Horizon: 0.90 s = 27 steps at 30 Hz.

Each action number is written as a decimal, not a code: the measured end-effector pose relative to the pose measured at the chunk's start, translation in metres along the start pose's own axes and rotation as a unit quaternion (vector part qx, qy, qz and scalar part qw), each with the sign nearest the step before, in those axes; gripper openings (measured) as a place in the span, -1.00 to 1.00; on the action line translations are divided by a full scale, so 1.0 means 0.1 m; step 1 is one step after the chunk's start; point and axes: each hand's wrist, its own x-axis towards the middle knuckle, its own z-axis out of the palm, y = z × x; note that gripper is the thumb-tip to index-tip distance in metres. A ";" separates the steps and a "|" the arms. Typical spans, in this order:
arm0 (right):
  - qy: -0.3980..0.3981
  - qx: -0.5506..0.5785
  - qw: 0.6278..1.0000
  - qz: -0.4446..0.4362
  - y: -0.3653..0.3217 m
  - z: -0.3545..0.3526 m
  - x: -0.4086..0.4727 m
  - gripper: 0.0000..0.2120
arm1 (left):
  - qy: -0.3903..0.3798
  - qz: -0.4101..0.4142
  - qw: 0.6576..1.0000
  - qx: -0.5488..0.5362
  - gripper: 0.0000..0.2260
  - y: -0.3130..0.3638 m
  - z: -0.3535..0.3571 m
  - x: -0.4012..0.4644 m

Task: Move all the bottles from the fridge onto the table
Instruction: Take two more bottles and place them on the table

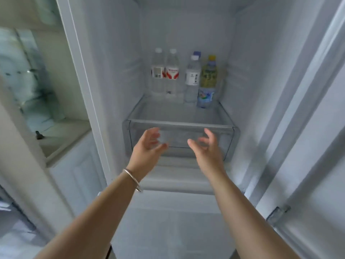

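Before the open fridge [115, 53], both hands [149, 144] [207, 146] reach empty, fingers spread; grasping bottles [173, 71] low, perhaps five, seems safest.

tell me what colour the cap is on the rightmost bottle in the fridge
Yellow. The rightmost bottle has a yellow cap, seen in the head view.
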 end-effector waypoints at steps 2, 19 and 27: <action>0.017 0.004 1.000 -0.011 -0.08 0.02 0.36 -0.39 | -0.001 0.007 1.000 -0.017 -0.60 0.06 0.12 0.39; 0.210 -0.025 0.977 -0.040 -0.30 0.24 2.73 -0.19 | -0.047 0.008 0.999 0.022 -0.45 0.18 0.99 2.62; 0.141 -0.034 0.989 -0.033 0.04 0.30 3.31 -0.56 | -0.057 0.035 0.997 -0.024 -0.74 0.19 1.44 3.09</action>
